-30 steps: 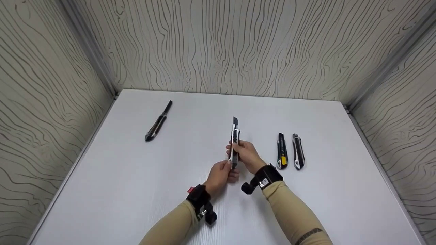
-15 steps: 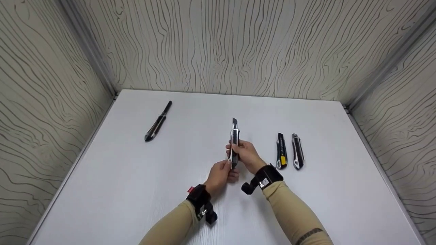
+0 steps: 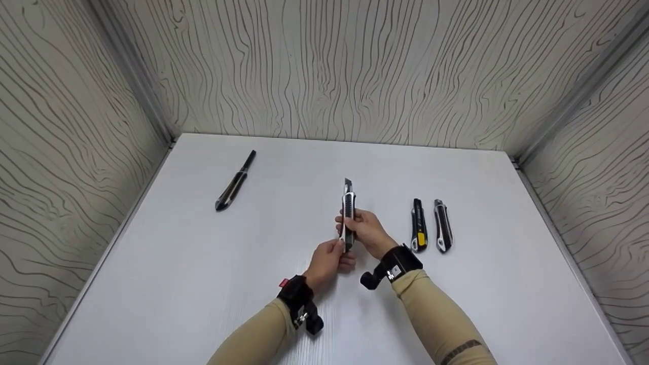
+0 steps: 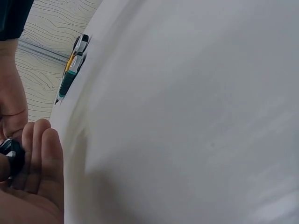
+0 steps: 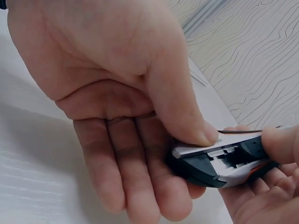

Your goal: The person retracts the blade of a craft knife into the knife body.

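A silver and black snap-off utility knife [image 3: 349, 208] is held by both hands above the white table, its blade pointing away from me. My right hand [image 3: 371, 232] grips the knife's body, thumb on the slider. The rear end is pinched by my left hand [image 3: 327, 261]. In the right wrist view, the left thumb [image 5: 203, 133] presses beside the black end cap [image 5: 196, 168], while the right thumb [image 5: 280, 142] lies on the slider. The left wrist view catches the knife's end [image 4: 16, 156] between left thumb and fingers [image 4: 51, 154].
On the white table [image 3: 167, 284] lie a dark knife with a long narrow tip [image 3: 232, 191] at left, and at right a black cutter with a yellow part [image 3: 419, 225] beside a silver and black cutter [image 3: 443, 226]. Wood-patterned walls [image 3: 324, 66] enclose the back and sides.
The blade's exposed length has shortened slightly, and the right thumb has slid a little toward the knife's rear. The left hand has stayed in place.
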Demonstrator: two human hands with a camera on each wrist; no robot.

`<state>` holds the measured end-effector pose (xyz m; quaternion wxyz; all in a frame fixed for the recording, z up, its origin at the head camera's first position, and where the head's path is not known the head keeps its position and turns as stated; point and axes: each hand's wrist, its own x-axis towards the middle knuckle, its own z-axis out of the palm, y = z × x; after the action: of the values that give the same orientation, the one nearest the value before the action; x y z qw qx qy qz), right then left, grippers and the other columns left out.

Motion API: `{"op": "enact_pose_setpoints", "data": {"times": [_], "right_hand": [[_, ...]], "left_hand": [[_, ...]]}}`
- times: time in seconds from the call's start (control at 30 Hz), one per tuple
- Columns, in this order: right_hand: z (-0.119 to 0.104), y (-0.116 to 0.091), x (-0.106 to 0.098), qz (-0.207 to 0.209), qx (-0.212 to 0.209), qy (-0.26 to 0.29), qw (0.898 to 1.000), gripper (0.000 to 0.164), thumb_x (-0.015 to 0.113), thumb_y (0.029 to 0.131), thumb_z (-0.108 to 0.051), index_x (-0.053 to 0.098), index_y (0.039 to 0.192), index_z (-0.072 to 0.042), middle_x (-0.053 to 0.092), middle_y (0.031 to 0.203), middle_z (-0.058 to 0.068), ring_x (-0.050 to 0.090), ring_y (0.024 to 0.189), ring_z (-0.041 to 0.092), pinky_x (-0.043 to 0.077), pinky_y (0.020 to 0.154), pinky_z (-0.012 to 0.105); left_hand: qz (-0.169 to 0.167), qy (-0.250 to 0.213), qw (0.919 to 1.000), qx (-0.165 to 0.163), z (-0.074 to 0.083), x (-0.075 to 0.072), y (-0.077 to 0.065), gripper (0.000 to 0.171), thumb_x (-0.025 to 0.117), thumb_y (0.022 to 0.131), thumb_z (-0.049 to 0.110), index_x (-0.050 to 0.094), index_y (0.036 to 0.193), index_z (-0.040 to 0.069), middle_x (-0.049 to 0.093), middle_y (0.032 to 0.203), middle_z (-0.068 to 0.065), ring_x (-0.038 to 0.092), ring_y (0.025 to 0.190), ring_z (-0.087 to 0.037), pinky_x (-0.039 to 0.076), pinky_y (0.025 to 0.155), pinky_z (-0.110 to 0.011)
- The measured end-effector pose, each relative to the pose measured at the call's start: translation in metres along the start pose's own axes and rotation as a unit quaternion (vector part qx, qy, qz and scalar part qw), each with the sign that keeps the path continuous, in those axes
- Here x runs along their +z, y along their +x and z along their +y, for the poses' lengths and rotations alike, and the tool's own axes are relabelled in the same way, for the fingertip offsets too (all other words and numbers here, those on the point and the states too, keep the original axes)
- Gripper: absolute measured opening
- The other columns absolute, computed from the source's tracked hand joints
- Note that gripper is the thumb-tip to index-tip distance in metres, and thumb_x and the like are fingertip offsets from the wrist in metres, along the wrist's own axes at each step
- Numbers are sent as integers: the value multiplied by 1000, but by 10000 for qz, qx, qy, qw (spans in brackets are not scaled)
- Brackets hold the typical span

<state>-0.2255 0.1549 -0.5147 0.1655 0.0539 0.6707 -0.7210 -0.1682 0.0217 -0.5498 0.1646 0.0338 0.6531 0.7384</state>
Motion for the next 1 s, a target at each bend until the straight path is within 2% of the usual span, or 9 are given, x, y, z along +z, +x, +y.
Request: {"op": "enact_pose_setpoints", "data": {"times": [0.27, 0.37, 0.63, 0.83, 1.0], "right_hand": [[1, -1, 0, -223, -73, -10, 9997, 39, 47, 100, -3, 43, 136, 9, 61, 125, 24, 66, 96, 13, 53, 90, 26], [1, 0, 1, -243, -93, -57, 9996, 40, 47, 101, -4, 41, 137, 10, 61, 126, 24, 66, 96, 13, 53, 90, 26], [-2, 2, 1, -197, -97, -147, 9997, 41, 50, 100, -6, 42, 136, 11, 63, 123, 23, 67, 94, 13, 54, 88, 26], [-3, 1, 2, -275, -106, -225, 9993, 43, 48, 102, -9, 39, 139, 10, 58, 130, 26, 66, 96, 12, 53, 87, 25], [-3, 1, 4, -53, -23, -237, 9997, 41, 48, 102, -13, 43, 138, 8, 63, 126, 22, 67, 97, 13, 54, 86, 25]], "left_hand": [[-14, -110, 9999, -15, 0, -2, 0, 35, 36, 106, 14, 52, 113, -17, 69, 91, -17, 65, 73, -13, 59, 70, -33], [-47, -188, 9998, -23, 0, -3, 0, 36, 36, 106, 15, 52, 115, -17, 68, 91, -15, 64, 74, -13, 58, 69, -31], [-112, -424, 9985, -328, -3, -4, -2, 41, 36, 107, 22, 53, 117, -14, 70, 93, -16, 66, 75, -13, 59, 68, -31], [7, -384, 9992, -107, -3, -3, -1, 37, 38, 106, 17, 54, 114, -15, 72, 98, -18, 67, 78, -13, 60, 76, -35], [43, -340, 9994, 36, -2, -3, -1, 36, 37, 106, 15, 53, 116, -16, 71, 101, -22, 67, 79, -12, 60, 78, -34]]}}
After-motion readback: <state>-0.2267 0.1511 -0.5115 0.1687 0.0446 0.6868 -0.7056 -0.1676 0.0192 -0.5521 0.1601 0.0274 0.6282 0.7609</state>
